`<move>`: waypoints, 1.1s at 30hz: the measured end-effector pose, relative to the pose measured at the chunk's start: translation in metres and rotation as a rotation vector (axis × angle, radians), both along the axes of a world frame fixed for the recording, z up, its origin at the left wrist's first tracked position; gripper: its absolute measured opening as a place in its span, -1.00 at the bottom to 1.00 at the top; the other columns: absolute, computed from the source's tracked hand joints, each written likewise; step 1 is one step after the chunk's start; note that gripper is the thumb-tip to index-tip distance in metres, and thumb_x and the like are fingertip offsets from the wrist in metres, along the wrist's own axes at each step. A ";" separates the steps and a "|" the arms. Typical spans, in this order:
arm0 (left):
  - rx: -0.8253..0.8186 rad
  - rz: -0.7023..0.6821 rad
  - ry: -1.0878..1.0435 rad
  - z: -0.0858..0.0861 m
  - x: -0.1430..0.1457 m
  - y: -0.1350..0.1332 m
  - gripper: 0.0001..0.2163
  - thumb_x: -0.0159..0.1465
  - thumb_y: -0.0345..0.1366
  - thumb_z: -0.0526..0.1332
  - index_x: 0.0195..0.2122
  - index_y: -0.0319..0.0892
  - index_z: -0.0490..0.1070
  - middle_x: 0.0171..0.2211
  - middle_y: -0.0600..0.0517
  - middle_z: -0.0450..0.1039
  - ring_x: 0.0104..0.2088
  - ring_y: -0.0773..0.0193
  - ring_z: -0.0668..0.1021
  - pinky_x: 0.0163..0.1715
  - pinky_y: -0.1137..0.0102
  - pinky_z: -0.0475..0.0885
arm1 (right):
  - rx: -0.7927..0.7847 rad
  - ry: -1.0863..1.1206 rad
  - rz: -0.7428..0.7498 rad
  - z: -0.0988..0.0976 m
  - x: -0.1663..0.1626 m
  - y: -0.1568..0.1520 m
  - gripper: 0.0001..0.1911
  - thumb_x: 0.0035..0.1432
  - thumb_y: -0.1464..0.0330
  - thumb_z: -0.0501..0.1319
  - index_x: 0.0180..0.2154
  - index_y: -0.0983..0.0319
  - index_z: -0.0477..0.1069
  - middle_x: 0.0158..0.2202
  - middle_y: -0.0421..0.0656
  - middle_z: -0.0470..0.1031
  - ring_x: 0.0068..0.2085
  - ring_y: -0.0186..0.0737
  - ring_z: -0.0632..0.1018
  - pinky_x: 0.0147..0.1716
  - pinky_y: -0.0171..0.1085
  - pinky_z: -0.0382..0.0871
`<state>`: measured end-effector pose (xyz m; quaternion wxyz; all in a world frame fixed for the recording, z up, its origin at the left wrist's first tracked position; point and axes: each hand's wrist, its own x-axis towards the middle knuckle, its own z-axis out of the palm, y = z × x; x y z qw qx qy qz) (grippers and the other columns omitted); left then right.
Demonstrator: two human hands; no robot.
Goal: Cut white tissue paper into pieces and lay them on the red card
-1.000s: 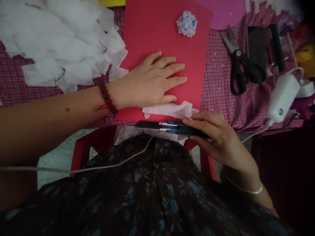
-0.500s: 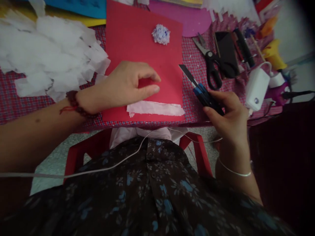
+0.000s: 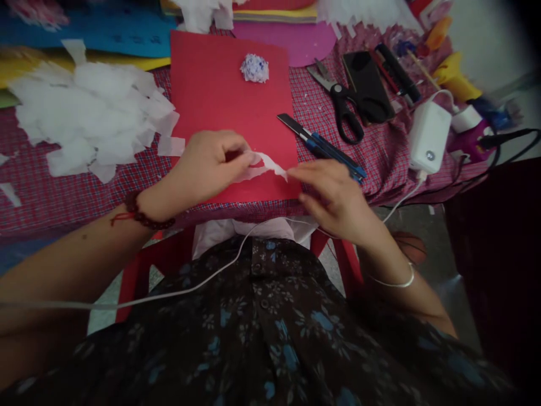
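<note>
Between thumb and fingers my left hand (image 3: 217, 166) pinches a strip of white tissue paper (image 3: 270, 164), lifted partly off the red sheet (image 3: 211, 96). The strip is bent, and its right end reaches toward my right hand (image 3: 332, 194). That hand is open, with fingers stretched out near the strip's right end and nothing held in them. Just beyond it a blue and black box cutter (image 3: 323, 149) lies with its blade out, the tip over the red sheet's right edge. A crumpled white and blue paper ball (image 3: 255, 68) rests at the sheet's far end.
A heap of white tissue pieces (image 3: 93, 113) lies to the left on the checked cloth (image 3: 46, 197). To the right are scissors (image 3: 342, 104), a dark phone (image 3: 367, 84), and a white power bank (image 3: 430, 135). A white cable (image 3: 190, 287) crosses my front.
The box cutter has been let go from my right hand and now lies down. My left hand has taken hold of the tissue strip and raised it. My right hand moved left toward it.
</note>
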<state>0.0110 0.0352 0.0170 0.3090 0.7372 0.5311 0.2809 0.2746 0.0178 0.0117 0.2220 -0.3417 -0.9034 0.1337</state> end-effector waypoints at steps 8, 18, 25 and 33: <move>-0.230 0.301 -0.561 0.001 -0.022 -0.012 -0.78 0.29 -0.37 0.26 -0.53 -0.15 0.48 -0.65 0.15 0.36 -0.61 0.43 0.30 -0.58 0.42 0.15 | -0.088 -0.049 0.138 -0.012 -0.015 -0.003 -0.69 0.31 0.47 0.15 0.06 0.27 0.45 0.10 0.05 0.51 0.11 0.05 0.48 0.11 0.07 0.35; -0.279 0.463 -1.108 0.012 -0.042 -0.011 -0.80 0.28 -0.54 0.20 -0.49 -0.22 0.42 -0.45 0.00 0.55 -0.44 0.35 0.56 -0.34 0.41 0.45 | -0.100 -0.114 0.131 -0.004 -0.021 0.001 -0.67 0.27 0.48 0.17 0.06 0.27 0.47 0.04 0.05 0.51 0.04 0.07 0.49 0.04 0.08 0.37; -0.304 0.454 -1.159 0.025 -0.041 0.013 -0.73 0.36 -0.53 0.10 -0.41 -0.15 0.50 -0.50 0.07 0.53 -0.43 0.37 0.55 -0.30 0.45 0.49 | -0.156 0.079 0.079 0.009 -0.025 0.002 -0.81 0.28 0.50 0.13 -0.15 0.25 0.50 -0.20 -0.04 0.57 -0.16 -0.12 0.57 -0.12 -0.13 0.47; -0.378 0.386 -1.200 0.046 -0.030 0.049 -0.68 0.41 -0.46 0.03 -0.46 -0.18 0.45 -0.52 0.05 0.52 -0.46 0.34 0.56 -0.24 0.39 0.51 | -0.471 0.382 -0.031 0.012 -0.080 0.069 -0.62 0.19 0.38 0.23 0.06 0.24 0.39 -0.03 -0.01 0.53 -0.07 -0.13 0.55 -0.02 -0.09 0.45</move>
